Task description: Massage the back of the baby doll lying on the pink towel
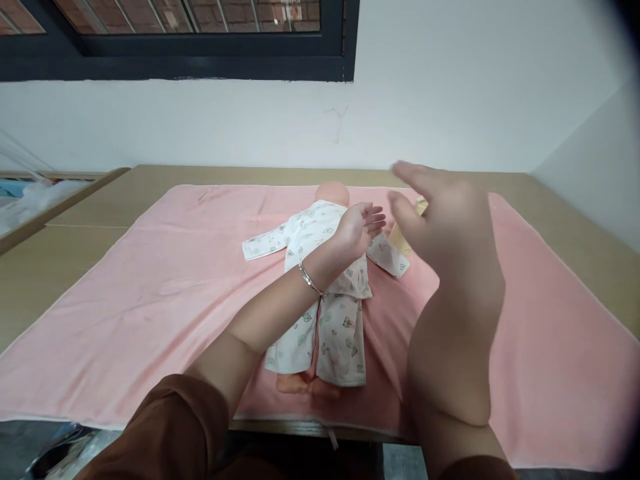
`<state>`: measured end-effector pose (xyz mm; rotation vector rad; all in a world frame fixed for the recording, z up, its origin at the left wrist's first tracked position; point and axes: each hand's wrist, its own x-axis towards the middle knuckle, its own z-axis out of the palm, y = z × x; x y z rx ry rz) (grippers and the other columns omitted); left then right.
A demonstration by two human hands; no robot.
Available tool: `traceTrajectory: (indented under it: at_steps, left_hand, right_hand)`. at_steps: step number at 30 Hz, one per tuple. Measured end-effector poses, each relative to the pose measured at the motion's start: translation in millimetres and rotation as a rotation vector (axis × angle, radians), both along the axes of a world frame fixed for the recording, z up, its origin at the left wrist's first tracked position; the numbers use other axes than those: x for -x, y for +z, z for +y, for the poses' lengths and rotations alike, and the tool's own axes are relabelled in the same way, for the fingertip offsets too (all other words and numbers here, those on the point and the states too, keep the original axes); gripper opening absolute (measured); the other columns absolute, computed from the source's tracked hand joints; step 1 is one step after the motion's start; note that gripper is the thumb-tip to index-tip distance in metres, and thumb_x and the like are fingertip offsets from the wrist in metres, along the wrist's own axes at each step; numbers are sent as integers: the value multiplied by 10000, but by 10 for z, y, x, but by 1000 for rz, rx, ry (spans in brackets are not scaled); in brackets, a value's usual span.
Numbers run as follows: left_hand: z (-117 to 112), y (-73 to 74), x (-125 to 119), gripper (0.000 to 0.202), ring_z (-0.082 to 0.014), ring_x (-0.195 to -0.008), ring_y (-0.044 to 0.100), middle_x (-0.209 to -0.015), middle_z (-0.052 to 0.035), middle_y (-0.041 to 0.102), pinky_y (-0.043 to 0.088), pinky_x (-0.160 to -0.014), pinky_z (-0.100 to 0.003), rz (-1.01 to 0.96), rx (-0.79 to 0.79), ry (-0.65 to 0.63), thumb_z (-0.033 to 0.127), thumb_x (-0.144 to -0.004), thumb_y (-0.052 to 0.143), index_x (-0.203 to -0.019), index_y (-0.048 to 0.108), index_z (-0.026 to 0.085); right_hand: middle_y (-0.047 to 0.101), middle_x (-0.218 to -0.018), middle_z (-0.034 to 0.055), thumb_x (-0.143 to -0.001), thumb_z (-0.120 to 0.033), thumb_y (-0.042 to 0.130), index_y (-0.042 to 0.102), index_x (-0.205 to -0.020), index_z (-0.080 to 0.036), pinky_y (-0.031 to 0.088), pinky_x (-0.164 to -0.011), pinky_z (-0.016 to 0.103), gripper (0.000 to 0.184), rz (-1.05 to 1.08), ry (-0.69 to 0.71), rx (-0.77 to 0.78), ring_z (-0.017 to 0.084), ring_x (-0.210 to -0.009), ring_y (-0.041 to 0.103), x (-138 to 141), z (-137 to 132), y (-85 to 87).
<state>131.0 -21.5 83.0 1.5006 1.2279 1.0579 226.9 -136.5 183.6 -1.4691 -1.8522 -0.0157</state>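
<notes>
A baby doll (333,193) lies on a pink blanket, its smooth head toward the wall and its bare feet toward me. White printed pajamas (313,230) cover it, with both sleeves spread out to the sides. My left hand (356,230) is over the doll's upper body, palm turned up and fingers stretched out, holding nothing; I cannot tell whether it touches the cloth. To the right, my right hand (443,213) is raised above the blanket, slightly blurred, with its fingers apart and nothing in it. Behind it, a yellow item (401,239) is mostly hidden.
The pink blanket (165,287) covers most of the wooden table (95,237) and drapes over the front edge. A white wall and a dark-framed window (215,47) are behind. Plastic-wrapped things (30,203) lie beyond the raised rim at the left.
</notes>
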Motion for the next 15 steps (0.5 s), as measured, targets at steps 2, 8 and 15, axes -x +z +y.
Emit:
traceTrajectory:
  at_steps: [2,8,15]
  left_hand:
    - [10,35,-29,558,-254,-993,714,-992,-150,744,582,-937,-419,-185,161,-124,373,-1005,190,-1071,691,135]
    - [2,199,-169,583,-287,-1199,624,-1218,-183,663,555,-984,-439,-618,534,-270,474,-939,235,-1239,614,148]
    - [-86,253,-107,587,-290,-1183,634,-1266,-237,610,594,-895,-390,-873,794,-295,453,-924,333,-1322,518,64]
  right_hand:
    - [679,-1138,125,-902,-165,407,655,-1154,-163,482,-1008,483,354,-54,-138,186,302,-1183,590,-191,305,-117]
    - [592,-1325,181,-847,-163,402,629,-1191,-130,443,-1030,519,414,-117,-160,405,345,-1277,519,-509,702,-418]
    - [602,-1327,187,-808,-152,414,632,-1216,-125,414,-1060,508,463,-128,-210,386,341,-1307,505,-510,743,-496]
